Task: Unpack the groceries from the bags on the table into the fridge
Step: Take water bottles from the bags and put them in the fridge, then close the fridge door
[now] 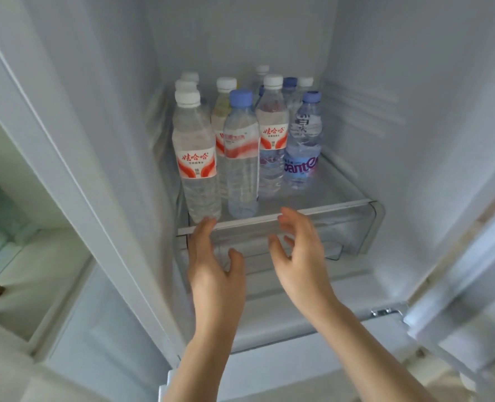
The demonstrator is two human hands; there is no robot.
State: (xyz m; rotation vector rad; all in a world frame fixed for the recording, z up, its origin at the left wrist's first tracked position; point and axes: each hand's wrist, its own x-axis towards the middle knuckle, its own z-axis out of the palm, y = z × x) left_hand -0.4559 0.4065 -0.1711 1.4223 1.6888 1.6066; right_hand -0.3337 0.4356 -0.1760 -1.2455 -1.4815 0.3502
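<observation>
While water bottles [203, 158] stand upright on the fridge shelf [313, 208], we hold our left hand [214, 268] and right hand [301, 256] at six o'clock below them, fingers spread wide, holding nothing.

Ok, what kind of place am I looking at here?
Most likely a home kitchen, looking into an open fridge. Upright water bottles crowd a glass shelf, a clear crisper drawer sits below it, and both hands reach in empty.

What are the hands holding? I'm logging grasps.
Nothing: the left hand and right hand hover open before the fridge shelf, fingers off the water bottles.
</observation>
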